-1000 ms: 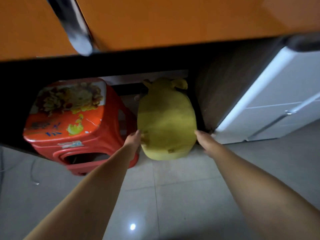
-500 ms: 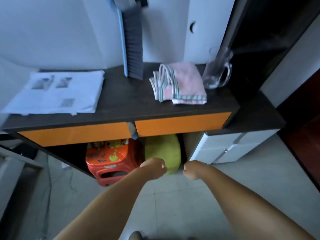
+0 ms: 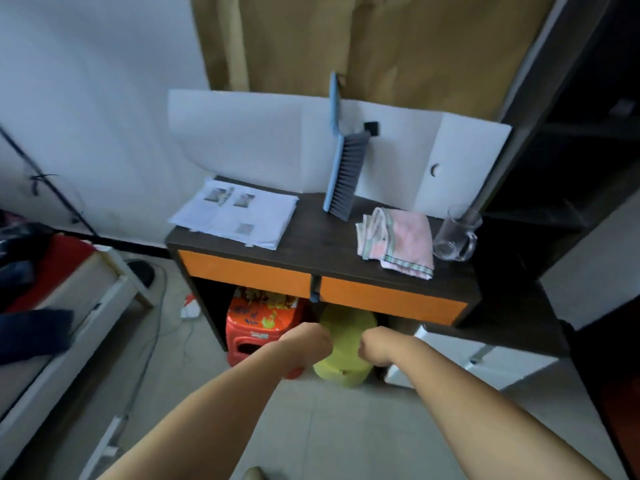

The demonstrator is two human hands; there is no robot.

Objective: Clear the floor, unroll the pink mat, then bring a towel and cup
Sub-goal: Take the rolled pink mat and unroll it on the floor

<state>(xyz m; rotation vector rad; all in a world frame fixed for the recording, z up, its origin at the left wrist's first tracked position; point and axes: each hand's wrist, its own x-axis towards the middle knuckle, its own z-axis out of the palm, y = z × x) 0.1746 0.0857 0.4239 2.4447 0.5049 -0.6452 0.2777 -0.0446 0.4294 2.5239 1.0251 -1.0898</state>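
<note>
Bare floor tiles [image 3: 346, 427] now lie below both hands, left hand [image 3: 308, 342] and right hand [image 3: 375, 346] clenched empty, off the yellow cushion [image 3: 346, 372] tucked under the bench [image 3: 311, 244]; towel [image 3: 405, 240] and cup [image 3: 455, 237] wait above, pink mat unseen.

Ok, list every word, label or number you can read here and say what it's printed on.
No text can be read.
Papers on the desk: printed lines and small pictures, too blurred.
Red stool: blue marks and a small label on its seat, too blurred.
Towel, glass mug, brush: no text visible.
</note>
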